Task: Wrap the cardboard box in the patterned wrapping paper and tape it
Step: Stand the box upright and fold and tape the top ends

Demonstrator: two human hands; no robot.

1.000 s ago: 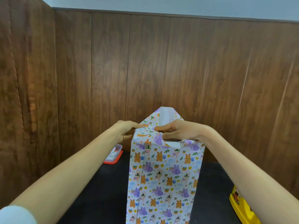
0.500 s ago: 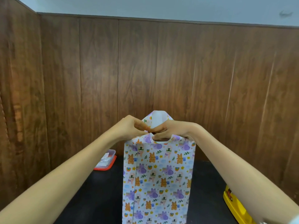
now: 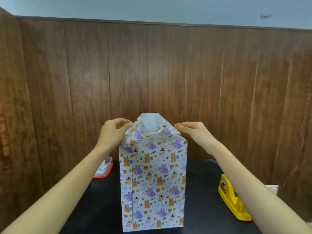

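The box stands upright on end on the black table (image 3: 202,191), fully covered by patterned wrapping paper (image 3: 152,179) with bunnies and rainbows; no cardboard shows. At its top a pointed paper flap (image 3: 149,123) sticks up, its white underside facing me. My left hand (image 3: 113,132) pinches the paper fold at the top left corner. My right hand (image 3: 194,132) pinches the fold at the top right corner. Both hands sit at the box's upper edge, apart from each other.
A yellow tape dispenser (image 3: 233,201) sits on the table to the right of the box. A red-lidded plastic container (image 3: 103,168) lies at the back left. Wooden panel walls (image 3: 168,73) close in behind and on the left.
My hands were together at the middle of the top edge; they have slid apart to the left and right corners, flattening the folded paper along the top. The view rose slightly.
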